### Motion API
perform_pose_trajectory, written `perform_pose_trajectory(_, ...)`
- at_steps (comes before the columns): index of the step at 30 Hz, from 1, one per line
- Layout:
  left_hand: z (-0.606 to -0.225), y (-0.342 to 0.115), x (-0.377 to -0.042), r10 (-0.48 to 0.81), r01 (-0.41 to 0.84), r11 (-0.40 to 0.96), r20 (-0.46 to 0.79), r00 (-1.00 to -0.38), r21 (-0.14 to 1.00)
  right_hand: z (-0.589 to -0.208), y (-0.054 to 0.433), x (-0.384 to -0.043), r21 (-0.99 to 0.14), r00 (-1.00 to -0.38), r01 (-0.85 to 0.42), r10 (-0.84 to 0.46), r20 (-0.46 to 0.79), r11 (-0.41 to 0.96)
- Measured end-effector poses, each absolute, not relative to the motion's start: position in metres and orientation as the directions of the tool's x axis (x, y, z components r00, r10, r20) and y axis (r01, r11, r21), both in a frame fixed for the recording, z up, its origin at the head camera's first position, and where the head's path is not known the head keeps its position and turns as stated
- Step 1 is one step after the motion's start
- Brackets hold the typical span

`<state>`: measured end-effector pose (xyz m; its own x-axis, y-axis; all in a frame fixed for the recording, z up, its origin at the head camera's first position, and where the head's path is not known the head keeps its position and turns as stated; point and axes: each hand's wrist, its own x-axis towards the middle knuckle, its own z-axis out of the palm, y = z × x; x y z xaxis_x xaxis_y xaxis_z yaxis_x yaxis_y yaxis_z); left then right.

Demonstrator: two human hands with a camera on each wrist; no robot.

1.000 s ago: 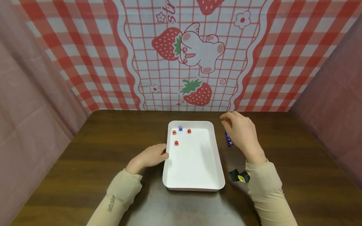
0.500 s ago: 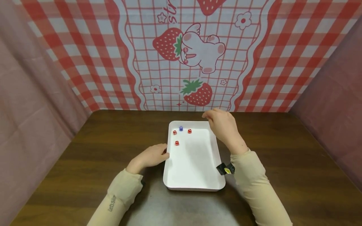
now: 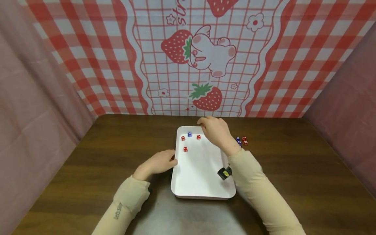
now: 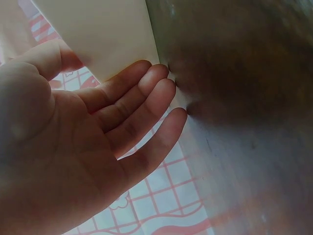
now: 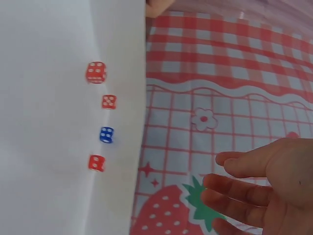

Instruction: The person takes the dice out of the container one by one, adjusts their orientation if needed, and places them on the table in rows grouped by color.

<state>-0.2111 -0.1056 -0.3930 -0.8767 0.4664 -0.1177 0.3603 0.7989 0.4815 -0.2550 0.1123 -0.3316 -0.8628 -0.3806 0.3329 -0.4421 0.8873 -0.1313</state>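
A white rectangular tray [image 3: 202,173] holds one blue die [image 3: 189,134] and three red dice [image 3: 185,149] near its far left corner. Against the tray's left wall rests my left hand [image 3: 158,162]; its fingers lie loosely extended, fingertips down at the dark tabletop in the left wrist view, thumb by the rim. My right hand [image 3: 216,131] hovers over the tray's far right corner. In the right wrist view its fingers [image 5: 234,190] are loosely bent with nothing between them, and the red dice [image 5: 96,72] and blue die [image 5: 106,134] show beside the tray wall.
Outside the tray on the right, blue dice [image 3: 238,141] and red dice [image 3: 245,141] lie on the brown wooden table [image 3: 293,169], partly behind the right forearm. A strawberry-print cloth [image 3: 212,94] hangs at the table's back edge, with pink curtains [image 3: 35,98] on both sides.
My right hand has moved left, from above the dice on the right to over the tray's far right corner. Red and blue dice outside the tray came into sight. My left hand stayed put.
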Motion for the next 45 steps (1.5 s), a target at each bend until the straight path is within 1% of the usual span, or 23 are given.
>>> perform_pose_trajectory(6, -0.394, -0.106, -0.211, 0.467, 0.358, 0.795, -0.118, -0.876, 0.489, -0.344, 0.101, -0.268, -0.23, -0.893, -0.431, -0.375, 0.25, 0.873)
perform_pose_trajectory(10, -0.395, -0.106, -0.212, 0.478, 0.373, 0.788, -0.103, -0.873, 0.49, -0.35, 0.095, -0.273, -0.223, -0.891, -0.44, -0.391, 0.233, 0.87)
perform_pose_trajectory(16, -0.395, -0.107, -0.212, 0.486, 0.389, 0.787, -0.092, -0.869, 0.48, -0.36, 0.087, -0.281, -0.204, -0.895, -0.439, -0.407, 0.18, 0.875)
perform_pose_trajectory(24, -0.394, -0.107, -0.211, 0.48, 0.376, 0.786, -0.103, -0.871, 0.491, -0.375, 0.077, -0.293, -0.13, -0.917, -0.399, -0.39, 0.087, 0.908)
perform_pose_trajectory(26, -0.394, -0.107, -0.211, 0.482, 0.376, 0.784, -0.103, -0.87, 0.493, -0.377, 0.076, -0.294, -0.119, -0.918, -0.395, -0.388, 0.079, 0.911)
perform_pose_trajectory(33, -0.394, -0.107, -0.211, 0.483, 0.38, 0.787, -0.102, -0.87, 0.485, -0.388, 0.073, -0.295, -0.026, -0.908, -0.416, -0.414, 0.059, 0.909)
perform_pose_trajectory(45, -0.394, -0.107, -0.212, 0.491, 0.394, 0.788, -0.097, -0.866, 0.473, -0.399, 0.069, -0.296, -0.026, -0.913, -0.405, -0.403, 0.064, 0.914)
